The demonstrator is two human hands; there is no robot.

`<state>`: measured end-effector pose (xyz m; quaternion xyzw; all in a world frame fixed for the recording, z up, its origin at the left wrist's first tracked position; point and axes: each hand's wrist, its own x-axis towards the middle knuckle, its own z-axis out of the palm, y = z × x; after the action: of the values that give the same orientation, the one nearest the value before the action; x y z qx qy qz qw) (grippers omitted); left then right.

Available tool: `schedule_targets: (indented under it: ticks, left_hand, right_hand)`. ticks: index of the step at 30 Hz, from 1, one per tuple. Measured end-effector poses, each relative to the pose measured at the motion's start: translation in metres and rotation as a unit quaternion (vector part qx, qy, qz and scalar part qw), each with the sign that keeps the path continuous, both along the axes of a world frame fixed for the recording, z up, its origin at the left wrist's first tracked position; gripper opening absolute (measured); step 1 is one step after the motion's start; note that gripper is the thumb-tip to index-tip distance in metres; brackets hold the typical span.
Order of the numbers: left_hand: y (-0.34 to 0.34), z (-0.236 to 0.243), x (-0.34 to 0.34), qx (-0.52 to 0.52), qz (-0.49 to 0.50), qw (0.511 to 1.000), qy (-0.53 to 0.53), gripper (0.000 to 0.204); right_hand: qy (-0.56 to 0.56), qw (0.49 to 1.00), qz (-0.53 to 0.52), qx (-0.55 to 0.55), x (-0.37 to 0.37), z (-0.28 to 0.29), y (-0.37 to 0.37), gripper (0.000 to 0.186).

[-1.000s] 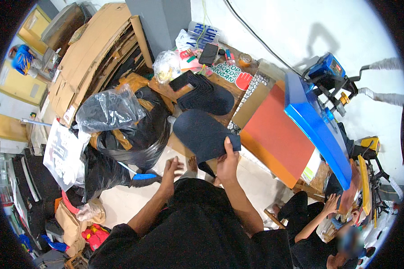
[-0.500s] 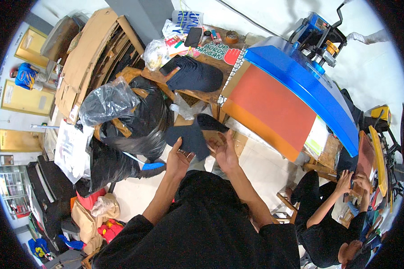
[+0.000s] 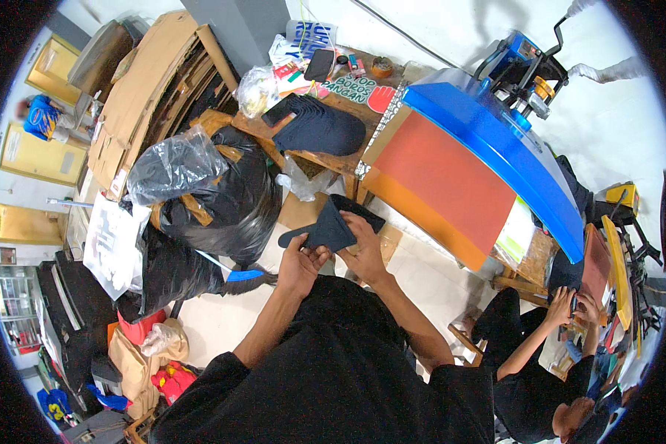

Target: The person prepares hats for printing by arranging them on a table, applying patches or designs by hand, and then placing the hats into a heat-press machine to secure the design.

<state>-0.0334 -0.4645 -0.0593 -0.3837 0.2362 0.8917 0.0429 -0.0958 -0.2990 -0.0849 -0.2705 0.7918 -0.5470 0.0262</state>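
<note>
A dark navy piece of cloth (image 3: 328, 228), folded to a pointed shape, is held between my two hands in front of my body. My left hand (image 3: 300, 268) pinches its left, lower side with thumb and fingers. My right hand (image 3: 364, 247) grips its right side, fingers curled over the edge. Just beyond the cloth lies another dark piece (image 3: 364, 213), partly hidden by my right hand. Farther off, a stack of similar dark cloth pieces (image 3: 322, 127) rests on the wooden bench (image 3: 253, 129).
A press with a blue top (image 3: 488, 140) and an orange-red bed (image 3: 444, 177) stands at right. Black plastic bags (image 3: 233, 207) and stacked cardboard (image 3: 140, 96) are at left. A phone (image 3: 320, 65) lies on the bench. A co-worker (image 3: 540, 370) handles something dark at far right.
The cloth, spread wider before, is now folded and drawn closer to me. My right hand has moved in from beside it to grip it. The co-worker's hands shifted slightly.
</note>
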Motion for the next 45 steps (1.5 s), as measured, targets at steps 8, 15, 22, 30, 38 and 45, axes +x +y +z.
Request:
schedule_targets:
  ticks: [8, 15, 22, 30, 38, 45]
  left_hand:
    - [-0.041, -0.012, -0.070, -0.054, 0.125, 0.987, 0.081, 0.032]
    - [0.010, -0.033, -0.136, 0.043, -0.180, 0.957, 0.224, 0.051]
    - [0.017, -0.027, -0.183, 0.017, -0.247, 0.928, 0.278, 0.050]
    - [0.020, -0.072, -0.200, -0.562, -0.359, 0.709, 0.230, 0.043]
    - [0.047, -0.085, -0.230, -0.205, -0.382, 0.884, 0.174, 0.030]
    - [0.050, -0.078, -0.226, -0.216, -0.410, 0.881, 0.096, 0.039]
  right_hand:
    - [-0.350, 0.931, -0.032, -0.101, 0.007, 0.011, 0.004, 0.027]
    - [-0.307, 0.913, -0.263, -0.054, -0.032, 0.024, -0.021, 0.025]
    - [-0.288, 0.844, -0.422, -0.164, -0.049, 0.013, -0.015, 0.020]
    - [-0.215, 0.839, -0.491, -0.091, -0.050, 0.008, -0.026, 0.025]
    - [-0.105, 0.793, -0.593, 0.091, -0.052, -0.034, 0.001, 0.024]
    - [0.001, 0.776, -0.566, 0.278, -0.058, 0.009, -0.019, 0.024]
